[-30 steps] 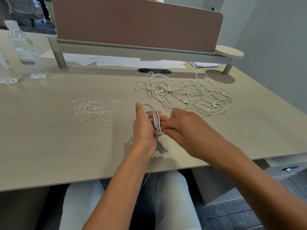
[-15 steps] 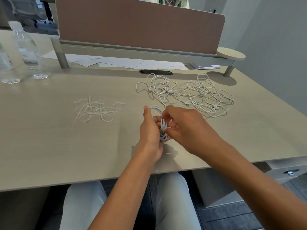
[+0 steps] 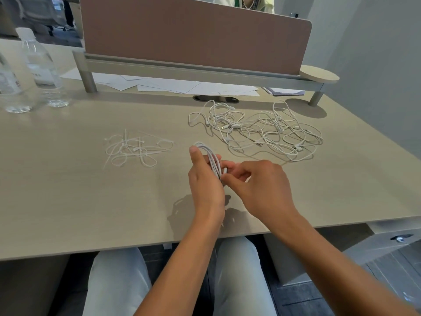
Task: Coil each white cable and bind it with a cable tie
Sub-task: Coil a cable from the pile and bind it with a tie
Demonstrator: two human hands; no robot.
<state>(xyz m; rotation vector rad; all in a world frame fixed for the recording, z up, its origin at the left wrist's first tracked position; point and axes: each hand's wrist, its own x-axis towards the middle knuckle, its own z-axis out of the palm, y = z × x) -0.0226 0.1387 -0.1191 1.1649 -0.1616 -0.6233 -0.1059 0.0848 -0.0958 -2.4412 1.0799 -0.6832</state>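
A white cable coil [image 3: 210, 156] stands upright in my left hand [image 3: 205, 179], thumb on its left side and fingers wrapped behind it. My right hand [image 3: 257, 183] pinches the loose plug end of that same cable against the coil's lower right side. Both hands hover just above the beige desk [image 3: 68, 190]. Behind them to the right lies a tangled heap of white cables [image 3: 262, 131]. A small pile of white cable ties [image 3: 136, 149] rests on the desk left of the hands.
Two clear water bottles [image 3: 43, 69] stand at the far left. A brown divider panel [image 3: 196, 33] on metal legs runs across the back, with loose papers [image 3: 182, 85] under it and a cable grommet [image 3: 215, 98] in front. A person sits behind the divider.
My right hand has shifted from over the coil's top down to its lower right side. The coil's upper loop now shows above my left thumb. The camera has tilted slightly.
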